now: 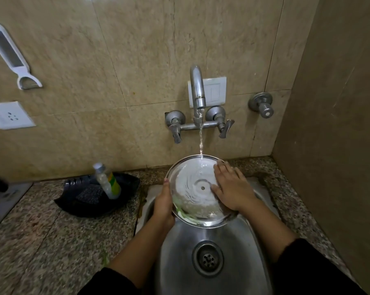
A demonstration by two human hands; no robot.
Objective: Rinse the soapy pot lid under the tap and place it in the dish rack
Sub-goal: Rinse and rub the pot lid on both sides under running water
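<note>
A round steel pot lid (193,188) is held over the sink (180,252), underside up, tilted toward me. Water runs from the tap (198,90) onto the lid's far rim. Greenish soap streaks cling to its lower left edge. My left hand (164,204) grips the lid's left rim. My right hand (231,188) lies flat on the lid's inner surface at the right, fingers spread. No dish rack is in view.
A black tray (124,184) on the granite counter at the left holds a scrub pad (88,195) and a soap bottle (107,180). The drain (208,259) sits below the lid. A side wall (328,145) closes the right. A valve (262,104) juts from the tiles.
</note>
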